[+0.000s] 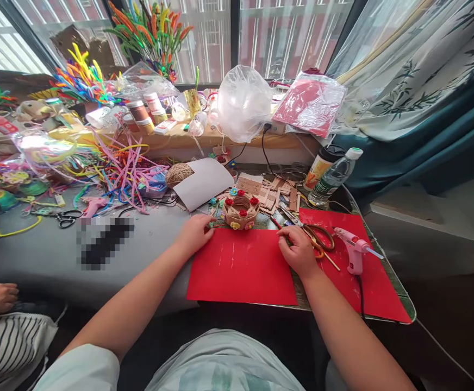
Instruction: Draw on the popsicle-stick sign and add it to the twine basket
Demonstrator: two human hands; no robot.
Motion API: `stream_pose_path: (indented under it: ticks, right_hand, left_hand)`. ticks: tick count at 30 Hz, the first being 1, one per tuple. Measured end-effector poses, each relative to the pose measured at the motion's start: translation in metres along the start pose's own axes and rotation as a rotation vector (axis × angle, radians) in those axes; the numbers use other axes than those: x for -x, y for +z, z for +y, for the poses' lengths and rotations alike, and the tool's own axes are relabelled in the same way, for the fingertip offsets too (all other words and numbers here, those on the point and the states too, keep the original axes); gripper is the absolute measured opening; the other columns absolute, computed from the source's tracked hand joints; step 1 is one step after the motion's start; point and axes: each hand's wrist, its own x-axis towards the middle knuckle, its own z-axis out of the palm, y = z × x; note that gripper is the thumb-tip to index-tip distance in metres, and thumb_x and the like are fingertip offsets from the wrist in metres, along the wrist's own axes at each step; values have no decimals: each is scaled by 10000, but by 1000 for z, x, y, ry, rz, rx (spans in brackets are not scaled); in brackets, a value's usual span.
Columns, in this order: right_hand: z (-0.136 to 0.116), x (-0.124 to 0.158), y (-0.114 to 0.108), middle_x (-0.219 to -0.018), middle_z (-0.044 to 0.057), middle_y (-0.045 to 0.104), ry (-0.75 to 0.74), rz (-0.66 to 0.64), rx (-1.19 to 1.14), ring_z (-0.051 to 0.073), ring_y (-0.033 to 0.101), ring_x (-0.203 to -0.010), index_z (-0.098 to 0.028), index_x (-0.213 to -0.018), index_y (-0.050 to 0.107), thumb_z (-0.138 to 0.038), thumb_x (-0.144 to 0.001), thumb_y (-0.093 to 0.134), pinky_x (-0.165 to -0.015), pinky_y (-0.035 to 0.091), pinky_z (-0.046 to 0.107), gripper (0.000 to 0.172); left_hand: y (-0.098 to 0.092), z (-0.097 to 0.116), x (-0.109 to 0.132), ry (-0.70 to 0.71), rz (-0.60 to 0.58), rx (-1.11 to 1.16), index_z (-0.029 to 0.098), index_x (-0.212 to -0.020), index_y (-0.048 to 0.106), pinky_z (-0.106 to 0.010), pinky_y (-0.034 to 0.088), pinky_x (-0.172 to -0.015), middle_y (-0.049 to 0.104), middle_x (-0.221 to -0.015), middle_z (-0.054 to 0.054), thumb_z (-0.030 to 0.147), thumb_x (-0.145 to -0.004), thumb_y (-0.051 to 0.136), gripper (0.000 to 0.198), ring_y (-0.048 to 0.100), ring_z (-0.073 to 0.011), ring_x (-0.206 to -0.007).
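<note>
A red sheet with a few pale streaks lies flat before me at the table's front edge. My left hand is at its far left corner, the thumb on the sheet and the fingers bent over the edge. At the far right corner, my right hand has its fingers curled in and the thumb against the sheet. Between them, just beyond the far edge, stands a small tan crown-shaped ring with red, yellow and blue flowers. Brown-handled scissors lie just right of my right hand.
A pink glue gun rests on a second red sheet at right. Wooden strips, a twine ball, white paper and a water bottle stand behind. Another person's hand shows at far left.
</note>
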Motion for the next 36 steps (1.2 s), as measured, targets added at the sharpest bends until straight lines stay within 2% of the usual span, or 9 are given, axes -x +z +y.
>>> stream_pose_path:
  ticks: [6,9,13,18,24,28,31,33,36]
  right_hand:
    - [3,3,-39,-1091,115,685,168,257,236,284,633,-1032,-222,-1172,647,-199,-939,519,-932,517,450,266]
    - [19,13,-60,-1105,138,700,200,98,495,317,620,-1056,-202,-1164,678,-163,-916,524,-957,490,477,295]
    - [47,22,-61,-1122,166,690,200,-88,697,347,605,-1047,-190,-1235,660,-185,-857,609,-896,491,468,381]
    - [64,21,-48,-1051,194,673,285,-95,832,357,601,-971,-152,-1229,642,-225,-850,625,-831,487,476,386]
    - [46,23,-47,-1166,259,605,227,-1,801,408,552,-1120,-69,-1309,553,-199,-898,559,-948,464,552,431]
    - [20,24,-54,-1254,235,577,338,124,474,390,549,-1189,-132,-1362,521,-290,-906,593,-1004,467,564,488]
    - [-8,32,-52,-1147,138,631,562,145,-155,294,634,-966,-234,-1267,571,-404,-860,688,-820,563,447,456]
    - [-33,43,-44,-1003,75,627,741,72,-596,218,602,-752,-258,-1186,602,-452,-819,749,-644,545,359,440]
    - [-75,64,-28,-956,71,582,878,-182,-1143,179,532,-695,-245,-1145,658,-541,-858,710,-553,471,303,416]
  left_hand:
    - [-7,5,36,-50,125,-9,286,-1075,709,-333,518,-750,717,-946,-40,410,-785,738,316,638,-200,-769]
    - [-7,9,64,-62,148,33,295,-1111,686,-338,539,-777,721,-940,-35,441,-809,730,339,667,-203,-821]
    - [6,17,91,-53,80,95,306,-1085,694,-366,574,-843,744,-1060,-40,451,-808,735,316,697,-202,-863]
    - [9,35,95,-21,26,59,298,-955,715,-351,555,-787,728,-930,-19,438,-752,800,261,643,-173,-756]
    - [0,45,90,1,32,52,288,-928,709,-348,539,-749,699,-829,-8,449,-768,784,239,628,-172,-733]
    - [2,48,92,27,53,117,297,-954,713,-372,559,-819,710,-962,-35,430,-789,769,219,657,-193,-838]
    - [1,51,96,27,56,166,305,-932,748,-384,556,-837,710,-1023,-51,409,-761,799,207,649,-206,-872]
    - [-2,55,99,-1,65,202,305,-921,760,-380,544,-850,715,-987,-43,381,-718,841,231,634,-200,-851]
    - [-6,59,97,-82,64,302,270,-843,750,-335,535,-789,698,-839,-20,370,-698,863,210,612,-167,-773]
